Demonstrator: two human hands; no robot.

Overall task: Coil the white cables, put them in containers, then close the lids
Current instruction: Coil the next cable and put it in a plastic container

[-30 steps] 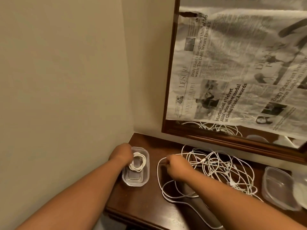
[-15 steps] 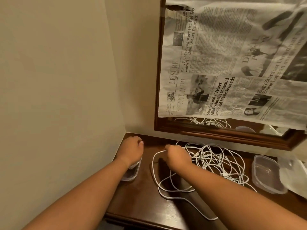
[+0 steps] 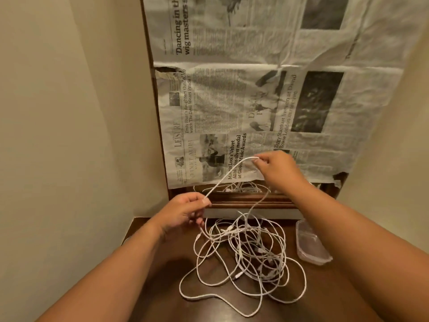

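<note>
Cables (image 3: 246, 259) on table (image 3: 167, 275), container (image 3: 311, 247) right

A dark wooden tabletop (image 3: 167, 270) sits in a corner of cream walls (image 3: 69, 112). Crumpled newspaper (image 3: 255, 89) covers a wood-framed mirror (image 3: 243, 202) behind it.

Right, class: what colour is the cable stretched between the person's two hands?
White. The cable shows best in the head view, the only one given.

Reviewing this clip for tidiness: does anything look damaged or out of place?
The grey printed newspaper sheet covering the wood-framed mirror is torn at its left edge and lower right corner. The thin white cables lie in a tangled heap on the dark wooden table.
</note>
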